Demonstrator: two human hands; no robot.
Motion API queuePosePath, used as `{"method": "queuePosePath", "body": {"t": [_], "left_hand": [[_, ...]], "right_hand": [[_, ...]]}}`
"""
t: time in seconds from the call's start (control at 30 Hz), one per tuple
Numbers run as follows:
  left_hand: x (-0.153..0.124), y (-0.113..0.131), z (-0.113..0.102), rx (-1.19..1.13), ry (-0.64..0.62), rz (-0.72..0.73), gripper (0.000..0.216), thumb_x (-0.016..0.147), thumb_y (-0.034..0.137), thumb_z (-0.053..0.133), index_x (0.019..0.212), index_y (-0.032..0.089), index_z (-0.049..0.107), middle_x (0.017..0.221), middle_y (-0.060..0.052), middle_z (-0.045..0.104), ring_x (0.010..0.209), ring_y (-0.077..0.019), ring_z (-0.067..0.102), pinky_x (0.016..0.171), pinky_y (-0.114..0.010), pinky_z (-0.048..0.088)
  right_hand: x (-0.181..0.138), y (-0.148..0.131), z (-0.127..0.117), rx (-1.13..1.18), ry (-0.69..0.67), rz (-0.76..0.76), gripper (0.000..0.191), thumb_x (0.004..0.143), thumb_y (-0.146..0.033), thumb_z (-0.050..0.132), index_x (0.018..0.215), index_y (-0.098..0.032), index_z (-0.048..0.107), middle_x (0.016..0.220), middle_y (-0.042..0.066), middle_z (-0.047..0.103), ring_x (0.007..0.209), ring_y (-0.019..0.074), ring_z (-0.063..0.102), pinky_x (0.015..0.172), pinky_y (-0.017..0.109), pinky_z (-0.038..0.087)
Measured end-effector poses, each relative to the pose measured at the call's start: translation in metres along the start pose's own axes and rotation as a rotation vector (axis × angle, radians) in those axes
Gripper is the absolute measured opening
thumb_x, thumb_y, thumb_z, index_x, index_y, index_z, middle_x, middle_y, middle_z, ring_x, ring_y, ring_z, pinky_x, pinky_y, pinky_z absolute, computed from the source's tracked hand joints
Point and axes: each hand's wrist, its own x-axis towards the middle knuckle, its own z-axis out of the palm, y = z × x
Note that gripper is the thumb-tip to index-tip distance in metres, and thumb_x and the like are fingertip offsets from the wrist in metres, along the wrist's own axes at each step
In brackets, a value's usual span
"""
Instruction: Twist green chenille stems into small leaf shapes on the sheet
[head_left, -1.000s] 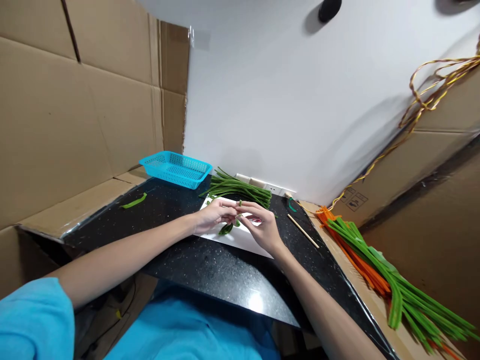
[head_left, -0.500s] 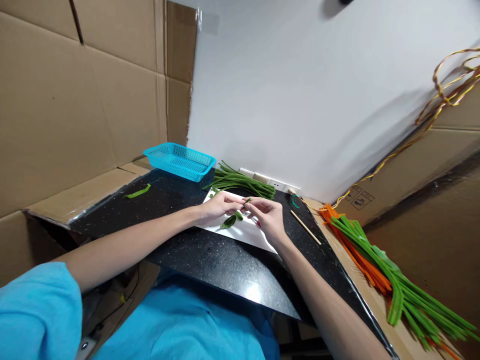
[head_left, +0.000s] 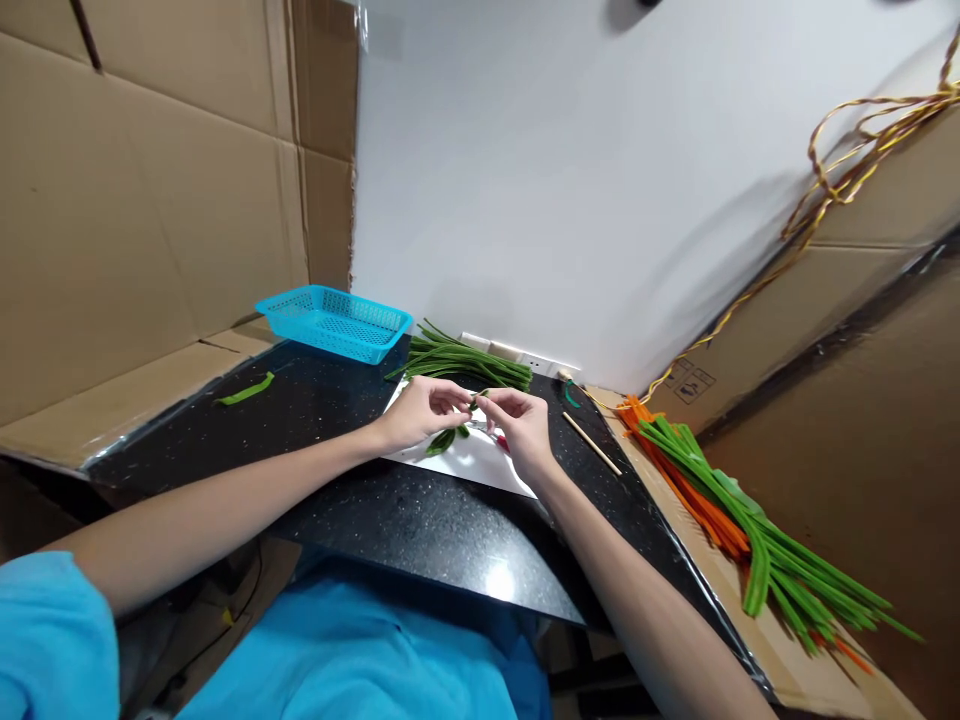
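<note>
- Head view: my left arm is slanting inward from the lower left, my left hand (head_left: 417, 414) hovering over the white board (head_left: 486, 470).
- My right arm is angling in from the lower right, my right hand (head_left: 526, 428) facing the left.
- Both hands are pinching a short dark-green chenille piece (head_left: 473, 405), thumbs and fingertips closing on it.
- It is hanging above the board, near the green leaf-shaped loops (head_left: 444, 441).
</note>
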Motion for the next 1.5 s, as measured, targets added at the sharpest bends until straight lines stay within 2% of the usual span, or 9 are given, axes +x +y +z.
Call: {"method": "queuePosePath", "body": {"t": [0.13, 0.27, 0.4, 0.57, 0.8, 1.03, 1.17, 1.33, 1.5], "left_hand": [[-0.004, 0.000, 0.000, 0.184, 0.064, 0.140, 0.024, 0.085, 0.028, 0.082, 0.102, 0.015, 0.072, 0.090, -0.007, 0.074, 0.074, -0.0155, 0.069, 0.066, -0.025, 0.053], [-0.006, -0.001, 0.000, 0.444, 0.012, 0.319, 0.011, 0.087, 0.021, 0.079, 0.096, 0.016, 0.073, 0.094, -0.004, 0.069, 0.069, -0.0119, 0.063, 0.065, -0.025, 0.050], [-0.006, -0.006, -0.002, 0.573, 0.006, 0.435, 0.007, 0.092, 0.016, 0.071, 0.098, 0.016, 0.073, 0.097, -0.004, 0.067, 0.069, -0.0111, 0.061, 0.066, -0.024, 0.048], [-0.008, -0.007, -0.004, 0.715, 0.030, 0.444, 0.008, 0.096, 0.023, 0.069, 0.101, 0.018, 0.073, 0.096, -0.003, 0.070, 0.069, -0.0123, 0.063, 0.069, -0.026, 0.048], [-0.009, -0.001, 0.000, 0.736, 0.095, 0.421, 0.012, 0.100, 0.026, 0.064, 0.098, 0.018, 0.073, 0.098, -0.003, 0.074, 0.068, -0.0123, 0.062, 0.067, -0.025, 0.047], [-0.008, -0.003, 0.000, 0.938, 0.042, 0.520, 0.019, 0.109, 0.028, 0.049, 0.106, 0.017, 0.064, 0.100, -0.006, 0.070, 0.081, -0.0171, 0.068, 0.065, -0.025, 0.047], [-0.006, -0.004, -0.003, 0.998, 0.007, 0.594, 0.021, 0.111, 0.027, 0.044, 0.102, 0.016, 0.060, 0.092, -0.006, 0.067, 0.077, -0.0179, 0.067, 0.065, -0.027, 0.047], [-0.006, -0.002, -0.003, 0.989, -0.060, 0.666, 0.020, 0.109, 0.021, 0.042, 0.093, 0.019, 0.054, 0.081, -0.003, 0.062, 0.071, -0.0182, 0.063, 0.065, -0.029, 0.047], [-0.007, -0.003, 0.001, 0.881, -0.023, 0.586, 0.014, 0.108, 0.021, 0.045, 0.098, 0.019, 0.055, 0.088, -0.005, 0.064, 0.079, -0.0195, 0.063, 0.071, -0.030, 0.050]], "right_hand": [[0.000, 0.005, 0.002, 0.073, -0.021, 0.084, 0.036, 0.069, -0.051, 0.092, 0.071, -0.019, 0.075, 0.066, 0.000, 0.068, 0.050, 0.0109, 0.050, 0.054, 0.029, 0.046], [-0.001, 0.009, 0.004, 0.153, 0.001, 0.145, 0.039, 0.065, -0.049, 0.095, 0.067, -0.018, 0.072, 0.062, 0.000, 0.067, 0.049, 0.0107, 0.052, 0.053, 0.027, 0.047], [-0.001, 0.008, 0.003, 0.201, -0.019, 0.182, 0.038, 0.064, -0.047, 0.096, 0.068, -0.018, 0.072, 0.067, 0.001, 0.069, 0.054, 0.0117, 0.058, 0.054, 0.026, 0.051], [-0.001, 0.006, 0.004, 0.194, -0.064, 0.197, 0.037, 0.064, -0.047, 0.097, 0.073, -0.018, 0.075, 0.072, 0.002, 0.070, 0.059, 0.0130, 0.060, 0.056, 0.027, 0.055], [-0.002, 0.005, 0.006, 0.160, -0.041, 0.149, 0.036, 0.069, -0.048, 0.094, 0.082, -0.018, 0.078, 0.073, 0.002, 0.070, 0.060, 0.0139, 0.062, 0.054, 0.026, 0.055], [0.001, -0.003, 0.004, -0.055, -0.016, -0.051, 0.037, 0.074, -0.053, 0.088, 0.079, -0.018, 0.075, 0.075, 0.003, 0.070, 0.064, 0.0157, 0.062, 0.056, 0.027, 0.056], [0.001, -0.005, 0.004, -0.088, -0.033, -0.072, 0.037, 0.077, -0.053, 0.086, 0.080, -0.019, 0.074, 0.077, 0.003, 0.070, 0.064, 0.0155, 0.061, 0.054, 0.027, 0.055], [-0.001, -0.004, 0.005, -0.082, -0.054, -0.104, 0.033, 0.079, -0.050, 0.085, 0.079, -0.019, 0.074, 0.076, 0.002, 0.068, 0.068, 0.0161, 0.062, 0.057, 0.026, 0.056], [-0.001, -0.002, 0.007, -0.040, -0.046, -0.108, 0.033, 0.078, -0.049, 0.087, 0.080, -0.019, 0.074, 0.076, 0.002, 0.068, 0.067, 0.0157, 0.062, 0.055, 0.026, 0.056]]}}
